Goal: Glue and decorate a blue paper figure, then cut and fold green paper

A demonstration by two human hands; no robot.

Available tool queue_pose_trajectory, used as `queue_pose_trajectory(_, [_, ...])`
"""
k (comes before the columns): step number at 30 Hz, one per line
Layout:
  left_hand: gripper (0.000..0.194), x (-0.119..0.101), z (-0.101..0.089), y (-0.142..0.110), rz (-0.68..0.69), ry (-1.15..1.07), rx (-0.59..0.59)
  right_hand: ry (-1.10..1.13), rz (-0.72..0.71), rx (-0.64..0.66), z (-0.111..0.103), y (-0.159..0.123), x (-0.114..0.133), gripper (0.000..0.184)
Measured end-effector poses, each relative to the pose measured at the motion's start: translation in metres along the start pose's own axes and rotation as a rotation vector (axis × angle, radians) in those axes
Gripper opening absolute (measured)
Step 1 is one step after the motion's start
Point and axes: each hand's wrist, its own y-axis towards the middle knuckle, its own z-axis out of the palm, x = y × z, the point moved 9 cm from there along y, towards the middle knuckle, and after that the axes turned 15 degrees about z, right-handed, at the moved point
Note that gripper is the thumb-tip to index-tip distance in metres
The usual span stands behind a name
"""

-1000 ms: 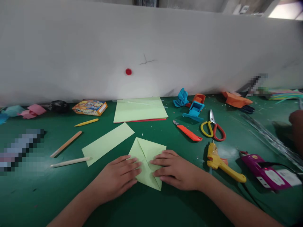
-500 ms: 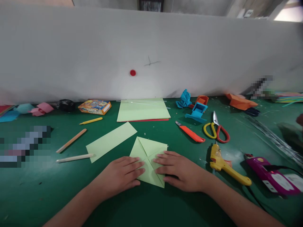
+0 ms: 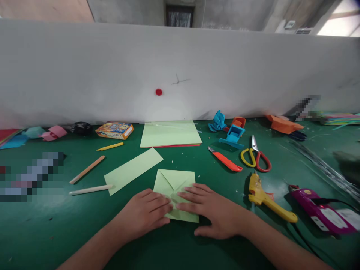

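A folded square of pale green paper [image 3: 176, 178] lies flat on the green table in front of me, with flaps meeting near its middle. My left hand [image 3: 150, 208] rests on its left side, fingers stretched out over the paper. From the right, my right hand [image 3: 209, 210] lies flat on it, fingers extended and thumb spread toward me. Parts of the flaps are hidden under my fingers. A pale green paper strip [image 3: 133, 170] lies just beyond my left hand, and a stack of green sheets [image 3: 171, 135] sits farther back.
At right lie an orange cutter knife [image 3: 226, 161], scissors [image 3: 255, 154], a yellow glue gun [image 3: 267, 198] and a purple device [image 3: 320, 210]. Wooden sticks [image 3: 87, 169], a yellow crayon [image 3: 110, 146] and a small box [image 3: 114, 130] are at left. A white panel [image 3: 98, 71] closes the back edge.
The green paper has turned a little, so its top edge lies more level. My right hand has shifted slightly left and its thumb has spread. The camera view has tilted up a little.
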Motion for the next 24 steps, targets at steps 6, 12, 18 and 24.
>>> queue_pose_trajectory(6, [0.02, 0.009, 0.0, -0.004, -0.064, -0.11, -0.087, -0.054, 0.017, -0.085, -0.003, 0.0, 0.002, 0.069])
queue_pose_trajectory(12, [0.018, 0.012, -0.003, -0.007, -0.103, -0.17, -0.182, -0.072, 0.019, -0.23, -0.009, 0.001, 0.001, 0.026])
queue_pose_trajectory(18, [0.021, 0.012, -0.002, -0.009, -0.111, -0.126, -0.144, -0.041, 0.013, -0.294, -0.016, -0.001, -0.004, 0.026])
queue_pose_trajectory(24, [0.016, 0.021, -0.001, -0.016, -0.187, -0.186, -0.17, 0.023, 0.0, -0.355, -0.024, -0.006, -0.01, 0.029])
